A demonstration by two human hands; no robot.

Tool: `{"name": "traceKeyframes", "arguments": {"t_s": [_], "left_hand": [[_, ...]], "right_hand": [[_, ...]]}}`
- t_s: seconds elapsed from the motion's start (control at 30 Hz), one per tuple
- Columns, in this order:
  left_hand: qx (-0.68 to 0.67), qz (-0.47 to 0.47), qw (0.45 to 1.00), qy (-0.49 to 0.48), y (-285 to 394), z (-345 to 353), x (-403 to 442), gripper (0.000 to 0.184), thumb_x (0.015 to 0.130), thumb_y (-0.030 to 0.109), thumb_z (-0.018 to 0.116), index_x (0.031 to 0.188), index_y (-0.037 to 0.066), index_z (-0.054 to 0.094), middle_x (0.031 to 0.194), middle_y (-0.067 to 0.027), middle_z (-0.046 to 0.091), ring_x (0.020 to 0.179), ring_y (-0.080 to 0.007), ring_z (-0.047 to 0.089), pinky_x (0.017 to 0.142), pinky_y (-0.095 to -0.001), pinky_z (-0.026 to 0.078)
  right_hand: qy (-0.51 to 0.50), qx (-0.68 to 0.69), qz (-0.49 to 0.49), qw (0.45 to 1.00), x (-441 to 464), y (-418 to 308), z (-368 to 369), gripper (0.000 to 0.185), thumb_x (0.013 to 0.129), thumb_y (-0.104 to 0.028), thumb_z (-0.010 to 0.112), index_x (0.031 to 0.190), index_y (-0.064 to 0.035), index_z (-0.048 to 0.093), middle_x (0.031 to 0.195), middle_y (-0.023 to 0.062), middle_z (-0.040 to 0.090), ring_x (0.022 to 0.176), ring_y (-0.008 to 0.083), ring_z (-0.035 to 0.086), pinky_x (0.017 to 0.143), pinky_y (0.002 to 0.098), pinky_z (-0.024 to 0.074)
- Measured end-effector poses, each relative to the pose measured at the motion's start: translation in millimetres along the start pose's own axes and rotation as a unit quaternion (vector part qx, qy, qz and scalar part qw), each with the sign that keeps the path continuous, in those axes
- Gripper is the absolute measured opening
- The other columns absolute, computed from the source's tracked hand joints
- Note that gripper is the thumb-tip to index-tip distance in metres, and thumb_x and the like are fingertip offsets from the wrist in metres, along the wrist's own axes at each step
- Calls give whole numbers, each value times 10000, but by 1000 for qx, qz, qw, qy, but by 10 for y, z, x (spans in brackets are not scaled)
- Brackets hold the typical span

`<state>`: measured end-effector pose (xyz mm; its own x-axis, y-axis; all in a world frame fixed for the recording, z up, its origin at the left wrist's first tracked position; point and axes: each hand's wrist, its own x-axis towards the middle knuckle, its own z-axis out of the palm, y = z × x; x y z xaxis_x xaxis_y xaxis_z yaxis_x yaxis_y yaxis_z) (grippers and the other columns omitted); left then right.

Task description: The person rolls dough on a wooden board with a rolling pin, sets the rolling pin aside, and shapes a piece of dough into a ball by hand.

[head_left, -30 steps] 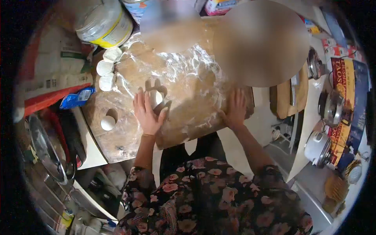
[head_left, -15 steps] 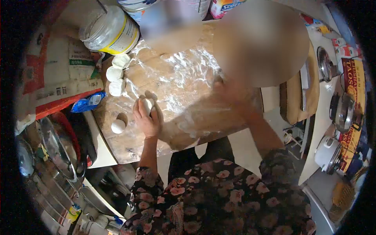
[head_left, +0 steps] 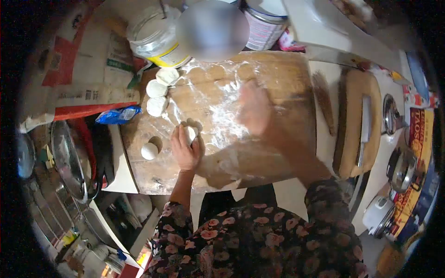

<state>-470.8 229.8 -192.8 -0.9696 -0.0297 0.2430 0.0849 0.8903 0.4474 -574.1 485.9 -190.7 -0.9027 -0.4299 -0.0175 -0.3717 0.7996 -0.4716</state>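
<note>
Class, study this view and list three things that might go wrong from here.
1. The three dough pieces sit close together and might stick.
2. The right hand, blurred beside the flour, could scatter some off the wooden board.
3. The lone dough ball looks round, so a bump might set it rolling.

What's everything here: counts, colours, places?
Large board: one, brown, centre
Flour: scattered, white, large board
Dough rounds: five, white, large board's left half
Jar: one, clear, top left
Tin: at least one, whitish, top centre
Sack: one, white-red, left
Packet: one, blue, left
Brush: one, brown, right
Small board: one, tan, right
Knife: one, silver, on small board
Cooker: one, white, lower right
Glass lids: several, clear, right
Clutter: unclear, lower left
Sleeves: two, floral, below
Left grip: one, bare, around dough
Right grip: one, blurred, beside flour
</note>
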Motion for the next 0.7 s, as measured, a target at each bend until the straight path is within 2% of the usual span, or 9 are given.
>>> {"name": "traceKeyframes", "arguments": {"t_s": [0.03, 0.1, 0.13, 0.27, 0.33, 0.47, 0.6, 0.63, 0.7], "left_hand": [[-2, -11, 1000, -7, -11, 6, -4, 566, 752, 200, 531, 1237, -46, 374, 1200, -237, 412, 1089, -410, 398, 930, -473, 318], [-12, -20, 1000, -3, -23, 23, -4, 567, 754, 198, 531, 1240, -45, 371, 1200, -236, 411, 1090, -410, 398, 931, -473, 318], [-27, -21, 999, -4, -38, 28, -2, 569, 755, 196, 531, 1243, -45, 367, 1201, -235, 411, 1092, -410, 398, 932, -473, 317], [-40, -33, 999, -17, -22, -12, 18, 575, 763, 207, 525, 1254, -38, 354, 1210, -232, 404, 1105, -406, 392, 937, -466, 318], [-39, -43, 998, -18, 0, -51, 23, 578, 744, 185, 523, 1253, -32, 355, 1216, -226, 402, 1117, -403, 387, 944, -459, 318], [-60, -38, 997, -4, -14, -52, 19, 584, 711, 147, 513, 1247, -28, 359, 1217, -216, 406, 1136, -392, 380, 957, -450, 315], [-64, -52, 997, -4, -40, -87, -3, 587, 695, 133, 529, 1243, -5, 371, 1191, -210, 425, 1108, -378, 400, 947, -439, 323], [-75, -47, 996, 5, -53, -85, -10, 591, 689, 131, 539, 1241, -3, 375, 1173, -208, 436, 1085, -375, 411, 937, -437, 330], [-94, -66, 993, 24, -27, -51, -26, 608, 677, 161, 589, 1232, 16, 388, 1118, -185, 471, 1029, -356, 435, 905, -441, 345]], "right_hand": [[-29, -51, 137, 989, 170, 144, -140, 641, 756, -358, 560, 1264, -10, 382, 1323, 200, 345, 1264, 329, 273, 1029, 450, 195], [162, -234, 26, 958, 244, 767, -59, 675, 825, -496, 415, 1285, -6, 356, 1357, 180, 314, 1277, 326, 255, 1041, 469, 158], [161, -227, 17, 960, 373, 770, -72, 675, 825, -496, 415, 1285, -6, 356, 1357, 180, 314, 1277, 326, 255, 1041, 469, 158], [59, -217, -54, 973, 704, 373, -76, 711, 816, -540, 398, 1320, -43, 323, 1385, 139, 286, 1299, 306, 206, 1057, 450, 142], [-1, -236, -140, 962, 794, 28, 47, 686, 817, -544, 395, 1321, -82, 342, 1391, 132, 279, 1306, 294, 190, 1060, 448, 136], [-104, -139, -269, 947, 324, -628, 230, 658, 772, -504, 487, 1312, -147, 368, 1394, 100, 279, 1293, 272, 222, 1055, 440, 148], [-128, -10, -319, 939, -234, -725, 290, 512, 775, -281, 560, 1245, -115, 443, 1347, 101, 342, 1259, 265, 288, 1042, 422, 196], [-128, -15, -323, 938, -359, -656, 374, 512, 775, -281, 560, 1245, -115, 443, 1347, 101, 342, 1259, 265, 288, 1042, 422, 196], [5, 91, -143, 985, -571, -546, 423, 435, 759, -122, 553, 1185, -76, 481, 1263, 116, 415, 1173, 286, 391, 981, 396, 304]]}}
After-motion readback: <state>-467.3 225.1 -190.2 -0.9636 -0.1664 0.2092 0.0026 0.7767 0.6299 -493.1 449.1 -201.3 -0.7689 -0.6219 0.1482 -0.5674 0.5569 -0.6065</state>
